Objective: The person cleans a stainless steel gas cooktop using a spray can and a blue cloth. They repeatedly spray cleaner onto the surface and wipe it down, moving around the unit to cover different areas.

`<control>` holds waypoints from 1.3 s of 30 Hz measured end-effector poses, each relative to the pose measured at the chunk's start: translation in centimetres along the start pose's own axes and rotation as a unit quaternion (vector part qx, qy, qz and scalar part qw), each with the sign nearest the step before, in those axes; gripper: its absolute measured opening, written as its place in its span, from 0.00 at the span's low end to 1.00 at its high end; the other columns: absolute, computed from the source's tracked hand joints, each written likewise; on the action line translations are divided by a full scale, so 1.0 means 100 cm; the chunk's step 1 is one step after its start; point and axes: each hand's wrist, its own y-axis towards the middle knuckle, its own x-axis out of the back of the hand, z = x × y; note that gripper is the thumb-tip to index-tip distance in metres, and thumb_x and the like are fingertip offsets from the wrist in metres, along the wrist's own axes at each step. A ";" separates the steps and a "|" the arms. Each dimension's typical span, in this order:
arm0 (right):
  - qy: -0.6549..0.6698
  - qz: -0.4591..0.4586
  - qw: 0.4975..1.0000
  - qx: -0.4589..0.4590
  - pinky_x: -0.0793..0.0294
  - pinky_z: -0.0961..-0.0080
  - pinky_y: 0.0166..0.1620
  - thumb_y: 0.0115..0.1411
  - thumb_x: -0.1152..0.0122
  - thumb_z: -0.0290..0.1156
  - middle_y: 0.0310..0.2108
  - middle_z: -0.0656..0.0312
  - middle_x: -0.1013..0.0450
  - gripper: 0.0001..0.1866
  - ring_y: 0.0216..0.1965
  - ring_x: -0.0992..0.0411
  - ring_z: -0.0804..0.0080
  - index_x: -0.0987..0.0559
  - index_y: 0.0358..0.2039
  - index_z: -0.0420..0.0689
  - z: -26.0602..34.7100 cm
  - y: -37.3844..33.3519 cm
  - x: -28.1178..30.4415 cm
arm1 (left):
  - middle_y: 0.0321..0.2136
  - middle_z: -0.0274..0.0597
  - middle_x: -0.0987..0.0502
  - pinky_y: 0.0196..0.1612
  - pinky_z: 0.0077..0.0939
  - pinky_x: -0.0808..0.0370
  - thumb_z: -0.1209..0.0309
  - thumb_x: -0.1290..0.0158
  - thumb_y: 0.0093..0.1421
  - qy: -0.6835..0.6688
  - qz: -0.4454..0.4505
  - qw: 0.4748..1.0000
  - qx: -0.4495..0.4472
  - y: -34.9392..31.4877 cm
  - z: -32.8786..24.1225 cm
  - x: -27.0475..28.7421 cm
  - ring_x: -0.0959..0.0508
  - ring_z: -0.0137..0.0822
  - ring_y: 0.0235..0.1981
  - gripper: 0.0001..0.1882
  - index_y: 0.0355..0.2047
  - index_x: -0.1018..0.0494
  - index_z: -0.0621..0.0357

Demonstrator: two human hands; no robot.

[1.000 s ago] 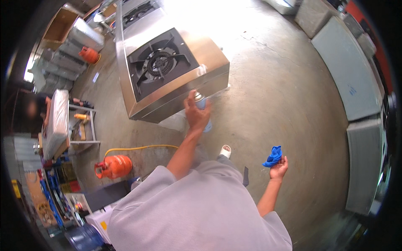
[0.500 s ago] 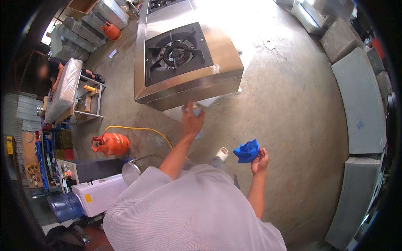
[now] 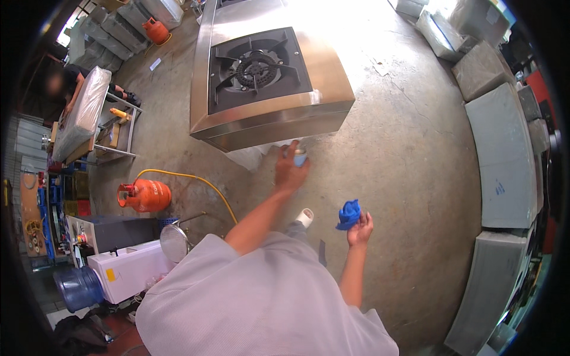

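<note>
Evidently the left hand (image 3: 290, 174) is gripping a spray can (image 3: 301, 158) in front of the steel stove (image 3: 333, 86); the right hand (image 3: 359, 232), well apart, is holding a crumpled blue cloth (image 3: 349, 212). A slack left grip could be dropping the can, I'm guessing. Its long axis is seemingly running near upright, top tipping stoveward; I'm not making out its aim.

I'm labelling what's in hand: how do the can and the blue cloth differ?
The can is pale blue, the cloth deep blue. The can looks round and rigid, the cloth soft and crumpled. The left hand holds the can, the right hand the cloth. Both are bluish and held.
</note>
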 end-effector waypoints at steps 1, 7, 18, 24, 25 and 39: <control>0.007 0.021 1.000 -0.005 0.23 0.62 0.59 0.72 0.49 0.47 0.49 0.51 0.20 0.26 0.52 0.22 0.59 0.22 0.53 0.35 -0.005 0.008 -0.011 | 0.59 0.66 0.32 0.51 0.54 0.21 0.64 0.35 0.56 0.017 -0.008 1.000 0.018 -0.004 0.017 0.012 0.23 0.68 0.52 0.36 0.66 0.34 0.44; 0.013 0.054 0.998 -0.031 0.25 0.59 0.61 0.72 0.50 0.47 0.52 0.53 0.20 0.26 0.54 0.23 0.58 0.21 0.53 0.36 -0.042 0.046 -0.102 | 0.60 0.66 0.33 0.54 0.54 0.22 0.64 0.35 0.57 0.067 0.040 0.995 0.066 -0.026 0.102 0.085 0.24 0.68 0.53 0.37 0.67 0.34 0.45; 0.051 0.331 0.904 0.265 0.43 0.56 0.74 0.65 0.55 0.28 0.72 0.51 0.38 0.34 0.72 0.39 0.58 0.38 0.73 0.38 -0.110 0.017 -0.317 | 0.52 0.57 0.25 0.57 0.44 0.26 0.71 0.30 0.54 0.018 0.004 0.998 -0.061 -0.051 0.167 0.248 0.23 0.55 0.53 0.37 0.63 0.34 0.55; -0.434 0.128 0.669 0.590 0.74 0.50 0.77 0.76 0.65 0.43 0.80 0.42 0.68 0.38 0.80 0.72 0.47 0.57 0.79 0.38 -0.228 0.046 -0.375 | 0.52 0.57 0.25 0.57 0.46 0.25 0.70 0.29 0.52 0.049 0.026 0.997 -0.044 -0.039 0.201 0.304 0.22 0.55 0.52 0.38 0.61 0.34 0.56; -0.445 0.112 0.613 0.643 0.74 0.49 0.77 0.76 0.67 0.45 0.80 0.41 0.69 0.38 0.80 0.72 0.44 0.59 0.79 0.38 -0.236 0.057 -0.375 | 0.52 0.57 0.25 0.57 0.46 0.25 0.70 0.29 0.52 0.057 0.039 0.996 -0.050 -0.036 0.206 0.310 0.22 0.55 0.52 0.38 0.61 0.34 0.56; -0.352 0.024 0.681 0.642 0.76 0.58 0.78 0.79 0.74 0.53 0.81 0.47 0.72 0.40 0.80 0.75 0.53 0.63 0.78 0.36 -0.252 0.073 -0.406 | 0.53 0.57 0.25 0.60 0.48 0.29 0.72 0.31 0.52 0.046 0.102 0.993 -0.025 -0.002 0.209 0.325 0.23 0.56 0.53 0.40 0.64 0.36 0.57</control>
